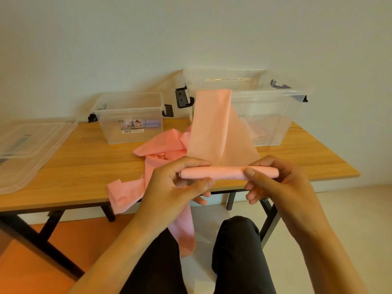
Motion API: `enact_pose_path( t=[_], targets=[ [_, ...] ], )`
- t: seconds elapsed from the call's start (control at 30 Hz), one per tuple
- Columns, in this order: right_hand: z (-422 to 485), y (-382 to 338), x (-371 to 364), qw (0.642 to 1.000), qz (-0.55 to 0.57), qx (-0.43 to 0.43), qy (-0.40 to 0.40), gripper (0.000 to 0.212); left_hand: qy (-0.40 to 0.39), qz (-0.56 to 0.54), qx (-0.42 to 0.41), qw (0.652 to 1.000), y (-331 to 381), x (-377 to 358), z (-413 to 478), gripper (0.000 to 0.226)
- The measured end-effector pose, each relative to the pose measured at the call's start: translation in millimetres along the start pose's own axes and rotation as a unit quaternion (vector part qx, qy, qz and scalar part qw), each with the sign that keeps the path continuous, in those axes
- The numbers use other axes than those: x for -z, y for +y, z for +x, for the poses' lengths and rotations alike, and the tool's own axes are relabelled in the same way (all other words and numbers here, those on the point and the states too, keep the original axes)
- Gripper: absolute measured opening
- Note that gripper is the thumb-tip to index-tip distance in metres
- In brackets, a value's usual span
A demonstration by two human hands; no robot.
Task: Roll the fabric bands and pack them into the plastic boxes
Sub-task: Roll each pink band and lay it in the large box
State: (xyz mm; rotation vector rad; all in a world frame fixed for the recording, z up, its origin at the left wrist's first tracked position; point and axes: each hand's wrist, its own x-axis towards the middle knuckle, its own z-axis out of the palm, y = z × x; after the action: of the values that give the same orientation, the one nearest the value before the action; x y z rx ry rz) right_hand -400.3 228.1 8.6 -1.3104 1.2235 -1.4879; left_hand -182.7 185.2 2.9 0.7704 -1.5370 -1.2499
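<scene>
**Pink band, part-rolled, at wooden table**

Pink fabric band (224, 172): rolled end held over the table's near edge, fingers of left hand (169, 187) and right hand (282, 187) curled round it. Its tail runs up to the large clear box (280, 124). Wood-top table (84, 166) against a pale wall (127, 39); orange floor (31, 262).
</scene>
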Motion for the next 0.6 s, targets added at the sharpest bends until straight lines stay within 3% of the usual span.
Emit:
enact_pose_path(
  t=[0.33, 0.6],
  targets=[
    [4, -1, -2, 0.999, 0.025, -0.002, -0.022, 0.028, 0.028, 0.086, -0.054, 0.994, 5, 5, 5, 0.023],
    [5, -9, -4, 1.0, 0.03, 0.0, -0.007, 0.028, -0.003, 0.077, -0.06, 0.995, 13, 10, 8, 0.021]
  ],
)
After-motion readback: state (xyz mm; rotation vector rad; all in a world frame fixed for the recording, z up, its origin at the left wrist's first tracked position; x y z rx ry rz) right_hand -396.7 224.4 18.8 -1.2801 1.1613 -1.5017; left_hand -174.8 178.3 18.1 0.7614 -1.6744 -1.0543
